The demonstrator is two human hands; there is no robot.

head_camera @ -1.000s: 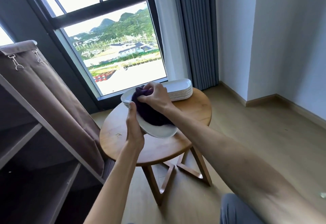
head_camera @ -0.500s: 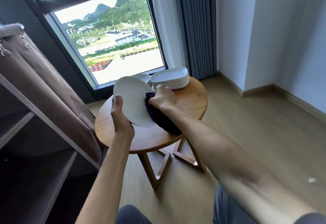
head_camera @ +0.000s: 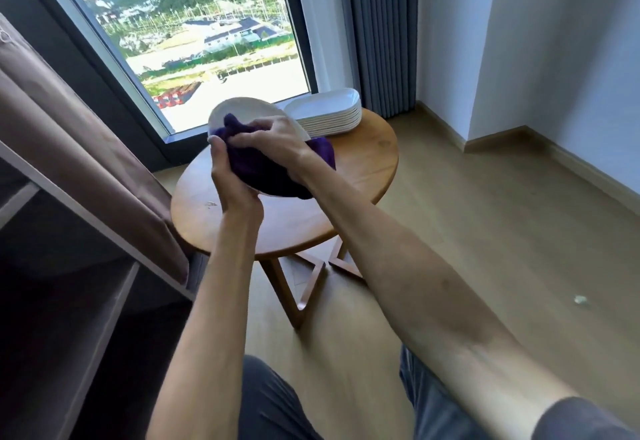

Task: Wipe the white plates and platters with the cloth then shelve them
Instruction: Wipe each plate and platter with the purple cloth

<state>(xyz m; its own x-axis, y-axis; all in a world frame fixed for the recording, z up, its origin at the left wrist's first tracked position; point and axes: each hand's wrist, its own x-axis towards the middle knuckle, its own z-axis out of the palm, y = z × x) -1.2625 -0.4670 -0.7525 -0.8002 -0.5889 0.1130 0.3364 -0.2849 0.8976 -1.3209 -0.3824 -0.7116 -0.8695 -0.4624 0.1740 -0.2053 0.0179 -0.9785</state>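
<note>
**Plate held over the round desk, purple cloth pressed on it**

The left hand (head_camera: 232, 176) grips a white oval plate (head_camera: 247, 112) by its near edge, thumb on top and fingers curled underneath, holding it tilted above the round wooden desk (head_camera: 360, 166). The right hand (head_camera: 273, 140) is bunched around a dark purple cloth (head_camera: 263, 169), its fingers curled into the fabric and pressing it against the plate's upper face. The cloth covers most of the plate (only the far rim shows white), and one corner of it hangs past the plate's right side, over the desk top.

Behind the held plate, at the far edge of the desk, a stack of white rectangular platters (head_camera: 329, 114) rests flat on the wood, apart from both hands. To the left stands an open shelf unit (head_camera: 86, 225) with a brown fabric cover (head_camera: 69, 121) drawn back along its side; its lower compartments lie in shadow and their contents cannot be made out. A window (head_camera: 194, 41) and a grey curtain (head_camera: 381, 31) are beyond the desk. A small pale scrap (head_camera: 580, 299) lies on the wooden floor (head_camera: 485, 232) to the right. The person's knees, in grey trousers, show at the bottom.
</note>
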